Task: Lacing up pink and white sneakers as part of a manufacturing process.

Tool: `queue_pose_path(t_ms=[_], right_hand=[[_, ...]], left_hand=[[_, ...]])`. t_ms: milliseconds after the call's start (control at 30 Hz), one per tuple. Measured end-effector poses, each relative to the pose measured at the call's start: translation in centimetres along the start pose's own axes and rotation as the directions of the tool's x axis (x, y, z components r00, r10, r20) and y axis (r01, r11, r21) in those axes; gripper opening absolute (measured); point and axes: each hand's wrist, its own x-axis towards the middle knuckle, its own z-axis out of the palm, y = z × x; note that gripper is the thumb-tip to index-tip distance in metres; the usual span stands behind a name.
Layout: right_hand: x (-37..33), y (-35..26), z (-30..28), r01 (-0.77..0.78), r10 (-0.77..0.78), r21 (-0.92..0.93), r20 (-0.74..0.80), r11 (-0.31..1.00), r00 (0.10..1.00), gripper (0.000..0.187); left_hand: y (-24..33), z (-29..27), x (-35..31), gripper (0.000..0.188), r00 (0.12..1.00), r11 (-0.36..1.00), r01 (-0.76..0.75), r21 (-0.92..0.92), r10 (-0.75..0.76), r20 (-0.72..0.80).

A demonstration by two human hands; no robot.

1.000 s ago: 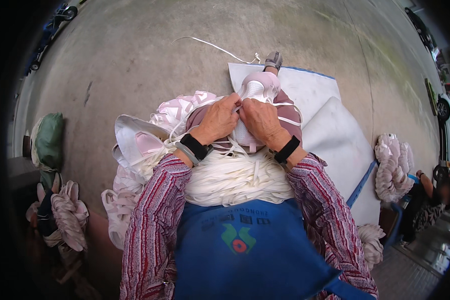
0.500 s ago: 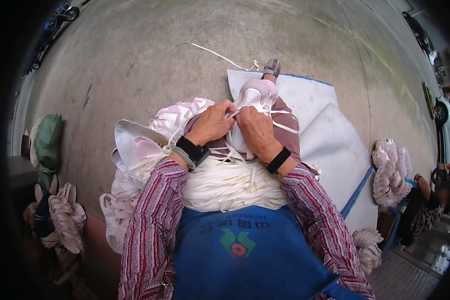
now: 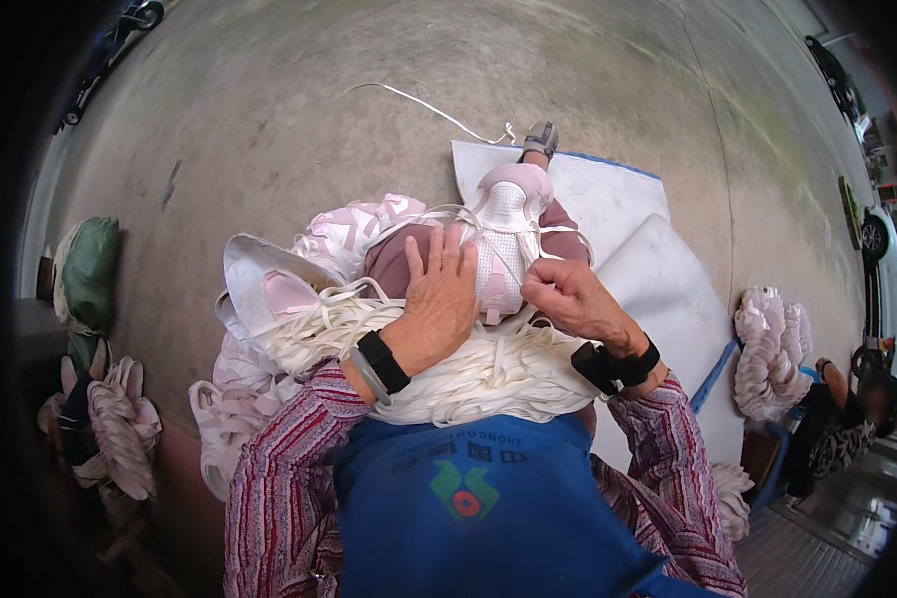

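A pink and white shoe upper point(image 3: 505, 214) rests on my lap, with loose white laces looping from its sides. My left hand point(image 3: 439, 301) lies open against its left edge, fingers spread and back of the hand up. My right hand point(image 3: 576, 299), at the upper's near right side, has its fingers curled closed on a white shoelace point(image 3: 509, 263) that runs across the upper's white mesh. Below both hands a thick heap of white laces point(image 3: 488, 374) covers my lap above the blue apron point(image 3: 448, 538). The tip of the held lace is hidden.
More pink and white uppers point(image 3: 354, 224) are piled to my left, by a white cloth-like piece point(image 3: 254, 264). A white sheet point(image 3: 658, 289) lies on the right. Bundled uppers point(image 3: 770, 354) stand beyond it, near a seated person point(image 3: 837, 434). A green sack point(image 3: 95, 274) stands far left.
My hands have come apart from the upper's middle and moved nearer to me. The left has let go and spread its fingers; the right has drawn to the right with the shoelace.
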Motion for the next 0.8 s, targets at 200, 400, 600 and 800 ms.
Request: queue_pose_path(t_ms=[200,400,600,800], right_hand=[[3.3,0.0,0.9,0.178,-0.197,-0.085,-0.406,0.980,0.892,0.016],[7.8,1.6,3.8,0.252,-0.148,0.194,-0.431,0.948,0.890,0.022],[3.1,-2.1,-1.0,-0.132,0.204,0.471,-0.104,0.872,0.974,0.029],[-9.2,-10.7,-7.0,0.025,0.171,0.628,-0.250,0.778,0.953,0.027]], left_hand=[[0.9,2.6,0.1,0.077,0.994,0.998,0.011,-0.070,-0.003,0.108],[0.9,0.6,1.3,0.072,0.995,0.962,0.027,-0.273,0.000,0.097],[-1.2,-1.7,1.2,0.041,0.995,0.829,0.065,-0.555,-0.095,-0.024],[-0.4,-3.4,1.8,0.042,0.822,0.203,0.556,-0.806,0.006,0.569]])
